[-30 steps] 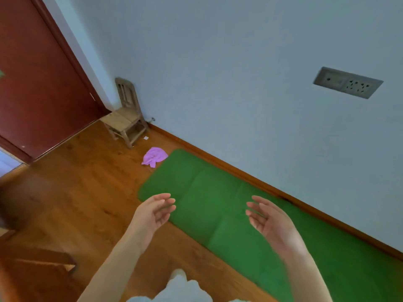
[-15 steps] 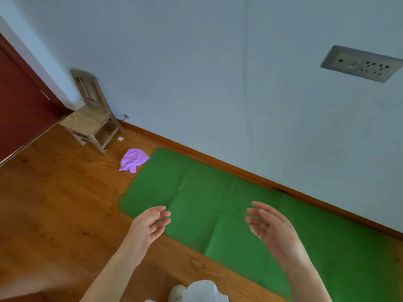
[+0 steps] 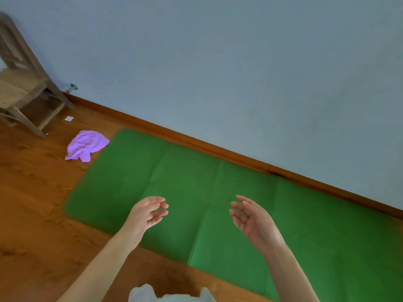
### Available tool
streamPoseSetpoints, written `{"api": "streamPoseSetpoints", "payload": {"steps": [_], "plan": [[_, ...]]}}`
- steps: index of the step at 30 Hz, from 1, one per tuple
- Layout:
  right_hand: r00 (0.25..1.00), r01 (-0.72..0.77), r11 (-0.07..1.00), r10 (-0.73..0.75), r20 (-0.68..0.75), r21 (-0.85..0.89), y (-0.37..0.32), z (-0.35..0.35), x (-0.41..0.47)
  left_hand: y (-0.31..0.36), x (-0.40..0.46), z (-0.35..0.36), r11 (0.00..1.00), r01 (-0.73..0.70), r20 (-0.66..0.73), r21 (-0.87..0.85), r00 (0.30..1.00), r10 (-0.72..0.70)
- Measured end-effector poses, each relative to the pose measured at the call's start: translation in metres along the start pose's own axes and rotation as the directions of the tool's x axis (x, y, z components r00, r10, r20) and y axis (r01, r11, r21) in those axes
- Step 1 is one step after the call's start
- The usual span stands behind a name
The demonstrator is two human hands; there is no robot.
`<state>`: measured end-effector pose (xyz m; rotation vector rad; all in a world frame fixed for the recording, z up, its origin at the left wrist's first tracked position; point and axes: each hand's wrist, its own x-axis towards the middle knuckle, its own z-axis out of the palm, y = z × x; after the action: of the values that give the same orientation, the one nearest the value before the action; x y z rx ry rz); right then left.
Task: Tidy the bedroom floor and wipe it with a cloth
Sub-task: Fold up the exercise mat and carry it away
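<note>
A green folding mat point(image 3: 185, 182) lies flat on the wooden floor point(image 3: 32, 203) along the wall. A crumpled purple cloth point(image 3: 86, 144) sits on the floor just off the mat's far left corner. My left hand point(image 3: 146, 214) and my right hand point(image 3: 253, 219) hover above the mat's near half, palms turned toward each other, fingers relaxed, holding nothing.
A small wooden chair point(image 3: 24, 88) stands at the far left against the blue-grey wall point(image 3: 218, 73). A scrap of white paper point(image 3: 69, 118) lies on the floor by the chair. A brown skirting board point(image 3: 218, 149) runs behind the mat. White fabric point(image 3: 170, 295) shows at the bottom edge.
The view has swung right and closer to the mat; the red door and the wall socket have left the frame. Both hands stay empty in much the same pose.
</note>
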<state>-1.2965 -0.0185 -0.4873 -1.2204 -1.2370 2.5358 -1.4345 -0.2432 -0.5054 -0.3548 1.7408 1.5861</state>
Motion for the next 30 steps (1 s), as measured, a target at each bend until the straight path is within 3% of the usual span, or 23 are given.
{"api": "streamPoseSetpoints", "payload": {"steps": [12,20,24,27,30], "plan": [[0.999,0.021,0.999,-0.019,0.045,-0.047,0.148,-0.072,0.175,-0.14,0.194,0.009,0.98,-0.122,0.074,0.158,0.991,0.111],[0.988,0.005,0.985,0.022,0.154,-0.174,0.22,-0.087,0.241,-0.215,0.265,0.008,0.98,-0.09,0.092,0.177,0.993,0.074],[0.988,-0.015,0.961,0.056,0.143,-0.276,0.249,-0.092,0.261,-0.261,0.284,0.004,0.965,-0.064,0.082,0.254,0.996,0.045],[0.988,-0.05,0.89,0.11,0.108,-0.454,0.274,-0.096,0.272,-0.302,0.292,-0.005,0.943,-0.054,0.105,0.329,0.994,0.02],[0.974,0.043,0.61,0.151,0.17,-0.791,0.301,-0.105,0.28,-0.34,0.295,-0.012,0.878,-0.176,0.195,0.445,0.976,0.096]]}}
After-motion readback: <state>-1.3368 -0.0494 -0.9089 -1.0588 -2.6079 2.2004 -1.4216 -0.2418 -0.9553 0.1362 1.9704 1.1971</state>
